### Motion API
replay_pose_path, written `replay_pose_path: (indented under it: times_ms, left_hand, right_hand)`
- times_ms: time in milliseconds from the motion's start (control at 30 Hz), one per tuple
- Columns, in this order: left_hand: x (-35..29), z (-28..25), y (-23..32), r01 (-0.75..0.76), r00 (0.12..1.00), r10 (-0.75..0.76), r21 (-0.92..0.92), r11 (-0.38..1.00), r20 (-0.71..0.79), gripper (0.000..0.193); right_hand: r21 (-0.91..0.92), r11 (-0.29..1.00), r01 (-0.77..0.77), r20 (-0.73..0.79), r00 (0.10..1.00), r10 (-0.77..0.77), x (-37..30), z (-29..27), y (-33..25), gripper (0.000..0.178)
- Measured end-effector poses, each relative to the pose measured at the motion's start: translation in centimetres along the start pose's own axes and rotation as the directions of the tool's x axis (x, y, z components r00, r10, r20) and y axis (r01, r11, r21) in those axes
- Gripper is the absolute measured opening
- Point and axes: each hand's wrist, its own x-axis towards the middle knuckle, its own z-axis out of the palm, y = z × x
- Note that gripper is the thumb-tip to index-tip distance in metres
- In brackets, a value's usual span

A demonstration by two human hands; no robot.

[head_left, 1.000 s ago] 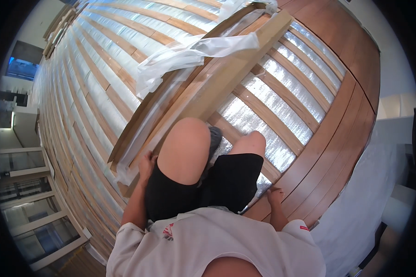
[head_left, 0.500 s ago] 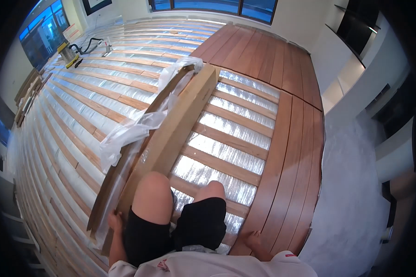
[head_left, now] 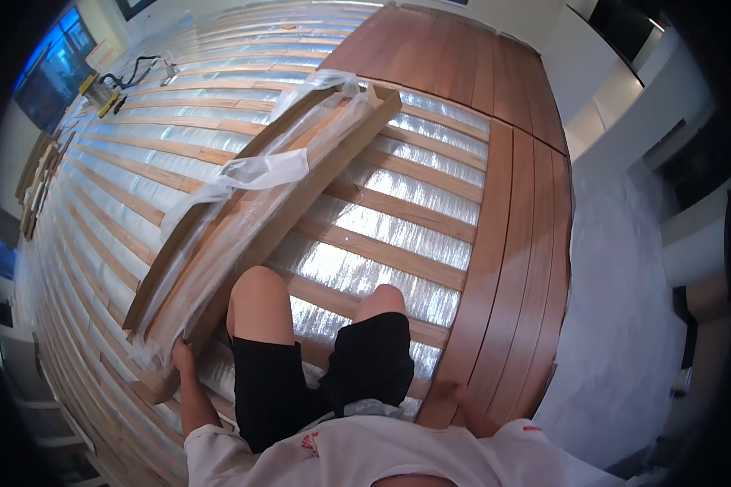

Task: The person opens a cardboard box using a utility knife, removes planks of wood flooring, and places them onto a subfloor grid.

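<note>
My left hand (head_left: 183, 355) is closed on the side edge near the close end of a long, opened cardboard box (head_left: 345, 158). Inside the box lie wood planks (head_left: 207, 241) under clear plastic wrapping (head_left: 261, 169), part of which is bunched up over the far-left side wall. On the right, my right hand (head_left: 451, 394) rests on the laid reddish-brown floorboards (head_left: 495, 280). Its fingers are dark and blurred, so their pose is unclear.
Wooden battens (head_left: 418, 211) run over silver foil (head_left: 365, 231) on both sides of the box. A yellow-and-grey vacuum cleaner (head_left: 97, 93) with a black hose stands far left. Planks (head_left: 36, 183) are stacked along the left wall. Grey bare floor (head_left: 617, 325) borders the boards at right.
The box's right cardboard side has swung outward to the right, baring the plastic and planks inside. My left hand has moved forward and left with it; my right hand stays on the boards.
</note>
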Motion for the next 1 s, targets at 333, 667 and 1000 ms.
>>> replay_pose_path:
  times_ms: [333, 667, 1000]
  left_hand:
    - [-1.7, 3.5, 1.6, -0.114, 0.992, 0.114, -0.002, 0.993, 0.059, 0.031]
    - [2.6, -1.0, 8.0, -0.232, 0.931, 0.261, -0.138, 0.963, 0.255, 0.038]
    - [17.9, 6.3, 19.3, -0.684, 0.724, 0.685, -0.223, 0.695, -0.085, 0.039]
  right_hand:
    - [0.588, 0.798, -0.136, 0.210, 0.978, 0.012, 5.0, -4.6, 0.1, 0.062]
    - [0.821, 0.546, -0.168, 0.125, 0.985, 0.116, -2.1, -2.7, -8.8, 0.025]
    - [0.708, 0.664, -0.241, 0.044, 0.953, 0.299, -6.4, -3.1, -9.6, 0.026]
